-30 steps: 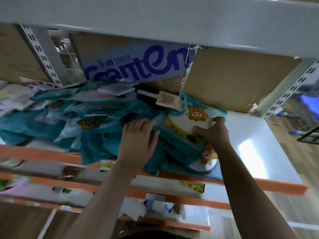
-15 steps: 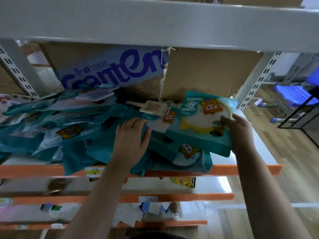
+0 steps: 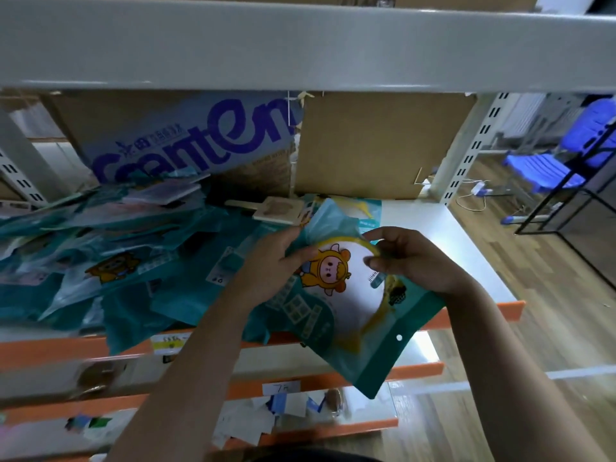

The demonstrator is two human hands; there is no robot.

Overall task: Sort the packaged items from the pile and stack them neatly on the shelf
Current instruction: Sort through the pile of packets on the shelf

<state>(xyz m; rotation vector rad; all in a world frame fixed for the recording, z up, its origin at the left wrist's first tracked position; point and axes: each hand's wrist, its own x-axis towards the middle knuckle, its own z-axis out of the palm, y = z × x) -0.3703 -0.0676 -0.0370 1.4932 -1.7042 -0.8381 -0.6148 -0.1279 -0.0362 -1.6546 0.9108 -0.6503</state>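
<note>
Head view | progress: early | both hands pinch one teal plastic packet with a cartoon print [image 3: 336,295], centre frame: left hand [image 3: 270,265], right hand [image 3: 410,258] | jumbled teal packet pile [image 3: 110,261] fills left | white metal shelf [image 3: 443,248] right end bare, no neat stack visible

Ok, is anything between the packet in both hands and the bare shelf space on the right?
Nothing visible. Both the left hand and right hand have the teal packet in their grip, out over the shelf's front edge. The white shelf surface just right of it looks bare; the pile lies left.
</note>
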